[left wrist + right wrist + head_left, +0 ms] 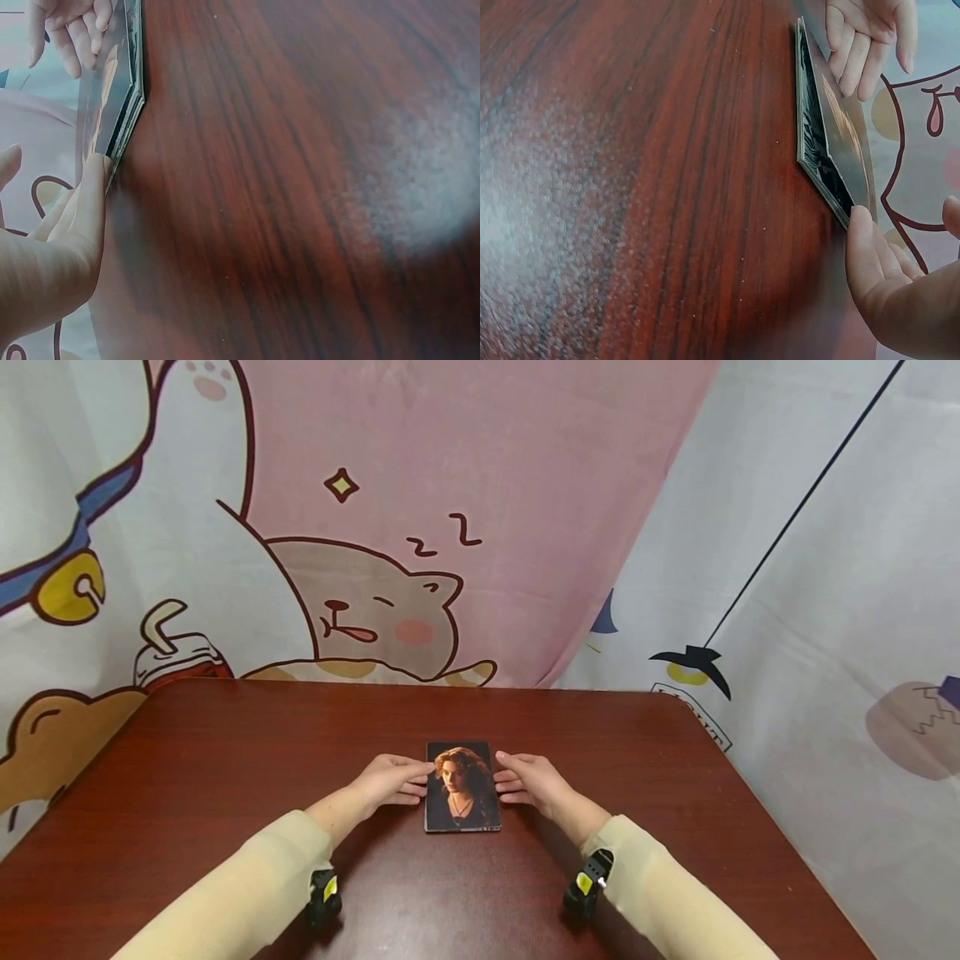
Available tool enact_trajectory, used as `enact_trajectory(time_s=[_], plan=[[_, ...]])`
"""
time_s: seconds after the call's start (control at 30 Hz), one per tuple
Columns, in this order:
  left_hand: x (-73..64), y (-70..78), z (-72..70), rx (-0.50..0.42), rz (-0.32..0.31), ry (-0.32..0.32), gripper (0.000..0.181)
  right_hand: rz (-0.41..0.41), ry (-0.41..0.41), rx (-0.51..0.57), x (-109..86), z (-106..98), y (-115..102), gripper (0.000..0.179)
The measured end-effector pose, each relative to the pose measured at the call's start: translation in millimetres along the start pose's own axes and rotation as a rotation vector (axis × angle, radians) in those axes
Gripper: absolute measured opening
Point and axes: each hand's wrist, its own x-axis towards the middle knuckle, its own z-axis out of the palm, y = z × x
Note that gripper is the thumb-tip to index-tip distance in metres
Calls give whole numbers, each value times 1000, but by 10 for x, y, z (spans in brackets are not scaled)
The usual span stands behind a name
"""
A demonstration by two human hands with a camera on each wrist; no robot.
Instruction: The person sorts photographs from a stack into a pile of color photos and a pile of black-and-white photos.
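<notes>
A thin stack of photo cards [461, 810] lies on the brown table, the top one a dark portrait of a person with wavy hair. My left hand [392, 779] is at its left edge, fingers extended, fingertips right against the side. On the opposite side is my right hand [536, 785], its fingers also extended toward the right edge and the thumb raised. From the left wrist view, the layered edges of the stack [133, 112] show beside the fingertips. The right wrist view shows the cards [804, 112] slightly uneven at the near edge.
The wood-grain table [225, 752] reaches back to a cartoon-printed curtain [525, 485]. Each forearm wears a long pale sleeve [255, 877] with a dark strapped device [324, 893] at the wrist. Light glares off the tabletop near me.
</notes>
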Motion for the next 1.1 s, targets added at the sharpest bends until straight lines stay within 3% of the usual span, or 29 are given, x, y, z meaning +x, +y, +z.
enact_trajectory(time_s=[0.47, 0.83, 1.1], plan=[[-6, 31, 16, -52, 50, 14, 43, -5, -5, 3, -33, -23, -44, 55], [51, 17, 140, -164, 49, 38, 44, -24, 30, 140, -23, 20, -32, 35], [50, 67, 179, -172, 70, 42, 43, -5, 20, 164, -10, 71, -35, 40]])
